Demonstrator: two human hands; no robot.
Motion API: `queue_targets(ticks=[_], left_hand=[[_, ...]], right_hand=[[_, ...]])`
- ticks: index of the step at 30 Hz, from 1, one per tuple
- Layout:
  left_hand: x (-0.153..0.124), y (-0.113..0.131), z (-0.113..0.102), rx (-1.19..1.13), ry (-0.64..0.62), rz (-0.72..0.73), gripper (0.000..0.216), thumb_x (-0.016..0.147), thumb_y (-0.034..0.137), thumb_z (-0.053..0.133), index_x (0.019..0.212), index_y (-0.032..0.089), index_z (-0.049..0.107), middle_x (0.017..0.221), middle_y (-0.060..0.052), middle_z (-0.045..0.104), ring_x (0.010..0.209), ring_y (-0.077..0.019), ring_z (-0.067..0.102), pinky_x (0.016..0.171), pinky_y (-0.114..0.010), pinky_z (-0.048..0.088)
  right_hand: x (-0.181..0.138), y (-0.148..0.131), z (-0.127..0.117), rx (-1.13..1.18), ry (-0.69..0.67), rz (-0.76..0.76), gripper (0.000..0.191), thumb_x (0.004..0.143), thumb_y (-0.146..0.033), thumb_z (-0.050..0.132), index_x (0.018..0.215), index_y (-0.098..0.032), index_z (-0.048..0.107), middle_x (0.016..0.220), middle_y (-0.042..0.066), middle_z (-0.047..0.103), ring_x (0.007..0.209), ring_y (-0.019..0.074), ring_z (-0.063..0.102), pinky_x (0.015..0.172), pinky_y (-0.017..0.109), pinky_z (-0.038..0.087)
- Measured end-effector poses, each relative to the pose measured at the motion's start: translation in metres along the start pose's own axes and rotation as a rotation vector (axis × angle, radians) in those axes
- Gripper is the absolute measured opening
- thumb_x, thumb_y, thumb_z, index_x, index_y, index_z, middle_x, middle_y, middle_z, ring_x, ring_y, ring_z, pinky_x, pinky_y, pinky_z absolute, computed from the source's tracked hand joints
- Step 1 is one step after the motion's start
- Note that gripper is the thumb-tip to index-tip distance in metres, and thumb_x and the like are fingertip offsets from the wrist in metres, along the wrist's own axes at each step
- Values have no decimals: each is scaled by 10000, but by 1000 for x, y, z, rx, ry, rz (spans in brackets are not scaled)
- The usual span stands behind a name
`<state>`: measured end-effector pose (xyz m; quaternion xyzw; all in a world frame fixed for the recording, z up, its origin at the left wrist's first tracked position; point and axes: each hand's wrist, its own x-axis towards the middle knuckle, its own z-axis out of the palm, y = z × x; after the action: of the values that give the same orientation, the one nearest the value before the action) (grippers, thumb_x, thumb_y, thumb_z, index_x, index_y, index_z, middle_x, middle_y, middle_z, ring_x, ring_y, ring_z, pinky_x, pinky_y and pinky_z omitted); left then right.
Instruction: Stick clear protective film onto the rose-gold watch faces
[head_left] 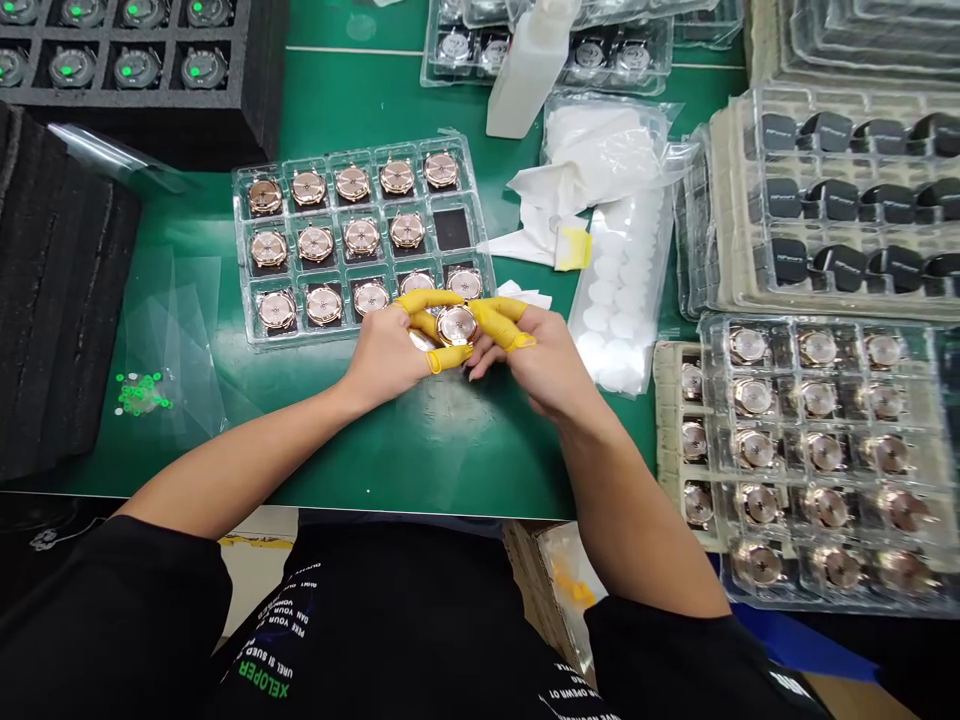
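Note:
A round rose-gold watch head (pixel 457 325) is held between my two hands, just in front of a clear plastic tray (pixel 315 338). My left hand (pixel 397 345), with yellow finger cots on some fingers, grips the watch head from its left side. On the other side, my right hand (pixel 525 345), also in yellow finger cots, has its fingers closed on the watch head's edge. Rows of similar watch heads (pixel 316 242) sit in the tray's compartments. One compartment (pixel 451 229) at the right of the middle row shows only its dark bottom.
White cloths (pixel 551 195) and a bag of round white pads (pixel 619 300) lie right of the tray. Behind them stands a white bottle (pixel 529 70). Stacked trays (pixel 825 440) fill the right side, black foam trays (pixel 255 90) the left. Small green rings (pixel 142 393) lie on the mat.

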<state>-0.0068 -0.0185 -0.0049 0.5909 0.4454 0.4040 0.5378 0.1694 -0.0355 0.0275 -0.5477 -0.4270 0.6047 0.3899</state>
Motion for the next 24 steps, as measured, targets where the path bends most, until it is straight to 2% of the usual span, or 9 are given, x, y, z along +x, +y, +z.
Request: queue_targets(ticks=[4,6,8,9,11,15,19,21,24], left_hand=[[1,0,0,-35,-12,-30,569,649,239,890,1199,182,758,967,-36,793,793,-140,710,755,-272,593],[1,0,-1,-3,-18,-54,569,652,220,883,1208,199,762,902,-20,781,777,-144,707,759,-284,596],[1,1,-2,38,-19,-56,567,650,221,887,1204,209,769,889,-17,777,777,-147,707,771,-294,597],[2,1,-3,55,-20,-47,566,649,227,890,1202,211,771,903,-20,780,777,-147,706,774,-296,596],[2,1,-3,68,-23,-27,569,651,243,890,1206,210,771,925,-24,782,771,-144,701,768,-296,594],[2,0,-3,78,-19,-24,557,660,256,882,1203,211,770,908,-19,777,753,-137,688,761,-295,597],[2,1,-4,73,-25,-30,551,664,251,881,1202,216,766,870,-10,770,768,-145,703,774,-298,600],[2,1,-4,81,-18,-44,546,663,255,887,1195,220,768,850,-6,765,769,-147,707,762,-292,596],[3,0,-3,86,-2,-48,543,662,267,893,1188,221,770,813,2,755,732,-139,696,722,-277,582]], right_hand=[[4,2,-17,-162,83,-153,501,812,-691,770,808,-197,685,705,28,684,540,138,635,491,275,538],[12,5,-35,-374,304,-331,394,885,-601,724,931,-210,726,839,43,707,672,158,662,611,310,569],[25,7,-56,-625,601,-441,320,945,-519,664,1035,-219,730,955,63,696,851,202,683,801,387,587],[32,9,-66,-740,719,-422,311,965,-490,634,1068,-210,721,1004,82,680,930,232,686,882,439,575],[50,13,-81,-931,833,-278,323,963,-450,630,1118,-173,691,1114,138,641,1066,302,675,977,535,535],[78,15,-93,-1066,859,-74,369,843,-383,755,1118,-164,642,1241,199,604,1154,372,636,1012,604,499],[74,7,-102,-963,874,-41,283,833,-342,739,1046,-195,624,994,103,660,992,311,652,989,551,510],[58,2,-106,-943,862,-151,222,876,-328,681,1050,-202,627,914,69,647,910,273,644,952,503,519],[29,3,-93,-959,816,-482,159,914,-356,634,996,-222,655,914,64,627,842,242,618,842,442,525]])
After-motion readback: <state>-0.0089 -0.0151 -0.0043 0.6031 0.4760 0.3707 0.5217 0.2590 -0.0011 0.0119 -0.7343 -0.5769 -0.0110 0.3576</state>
